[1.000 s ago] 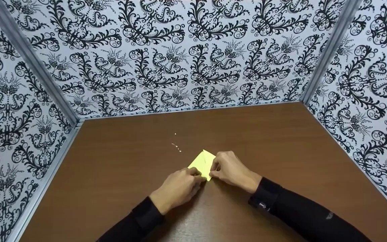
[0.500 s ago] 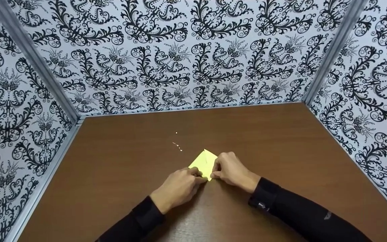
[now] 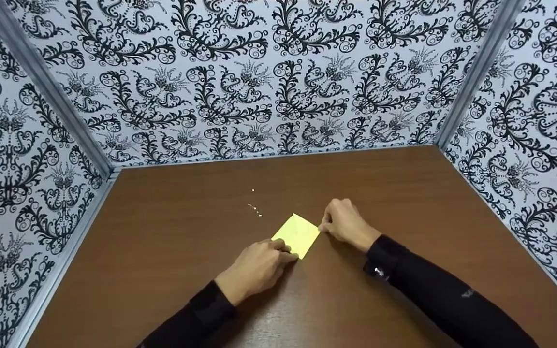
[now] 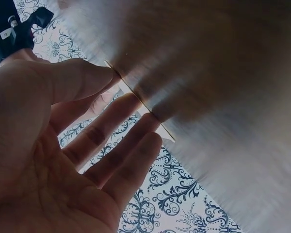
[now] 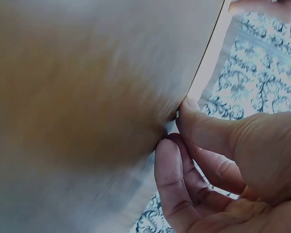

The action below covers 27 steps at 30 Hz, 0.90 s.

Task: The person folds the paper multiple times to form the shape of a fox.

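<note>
A folded square of yellow paper (image 3: 302, 235) lies on the brown table, one corner pointing toward the front. My left hand (image 3: 259, 268) rests on its lower left edge, fingertips pressing the paper down. In the left wrist view the thumb and fingertips (image 4: 146, 119) of that hand line up along the thin edge of the paper (image 4: 165, 133). At the right corner, my right hand (image 3: 348, 221) pinches the paper with thumb and curled index finger. The right wrist view shows the thumb tip right at the corner of the paper (image 5: 203, 77).
Several tiny pale scraps (image 3: 255, 209) lie on the table (image 3: 186, 208) beyond the paper. Walls with black-and-white scroll patterns (image 3: 230, 87) stand at the back and both sides, joined by grey posts (image 3: 476, 72).
My right hand has slid away from the paper's lower right edge, up and right to its right corner. More of the paper's face shows. The left hand has stayed in place.
</note>
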Available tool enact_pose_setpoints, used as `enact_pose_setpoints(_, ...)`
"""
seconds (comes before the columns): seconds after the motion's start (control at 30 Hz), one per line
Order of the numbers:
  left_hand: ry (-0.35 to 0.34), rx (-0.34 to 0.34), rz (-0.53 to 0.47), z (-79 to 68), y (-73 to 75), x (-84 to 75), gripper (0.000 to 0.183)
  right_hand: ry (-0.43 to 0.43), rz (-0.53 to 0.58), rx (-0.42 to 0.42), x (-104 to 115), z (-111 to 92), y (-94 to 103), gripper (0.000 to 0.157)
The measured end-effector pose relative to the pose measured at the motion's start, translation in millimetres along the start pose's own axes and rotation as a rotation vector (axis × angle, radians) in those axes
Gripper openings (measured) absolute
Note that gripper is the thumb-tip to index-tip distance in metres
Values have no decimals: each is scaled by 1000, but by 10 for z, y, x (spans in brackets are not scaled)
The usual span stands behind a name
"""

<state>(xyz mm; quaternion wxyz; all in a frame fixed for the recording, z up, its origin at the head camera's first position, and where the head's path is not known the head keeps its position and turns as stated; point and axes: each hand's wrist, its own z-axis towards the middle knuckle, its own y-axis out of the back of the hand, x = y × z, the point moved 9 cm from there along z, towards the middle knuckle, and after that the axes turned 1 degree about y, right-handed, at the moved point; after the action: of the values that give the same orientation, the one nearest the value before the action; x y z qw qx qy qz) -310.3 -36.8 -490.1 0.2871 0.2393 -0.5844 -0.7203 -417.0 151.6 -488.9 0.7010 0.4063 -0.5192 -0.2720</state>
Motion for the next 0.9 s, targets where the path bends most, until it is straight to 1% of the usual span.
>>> enact_pose_setpoints(0.1,6,-3,-19,17,-5,7,35,-10,-12,3,-50,30,33,23)
enact_pose_setpoints(0.27,13,-4,-35,55,-13,16,34,0,-4,12,-89,42,48,22)
enact_pose_setpoints(0.47,12,-13,-35,81,6,8,24,-23,-7,14,-124,19,30,19)
enact_pose_setpoints(0.6,16,-18,-34,81,14,6,21,-21,-6,-3,-109,-5,43,17)
enact_pose_setpoints(0.7,12,-39,-32,73,34,11,21,-6,-15,-20,-88,-9,69,15)
enact_pose_setpoints(0.77,4,-70,-27,67,67,16,20,2,-21,-33,-70,-5,100,14)
enact_pose_setpoints(0.9,1,-110,-54,62,126,40,15,19,-5,-57,-56,-14,165,13)
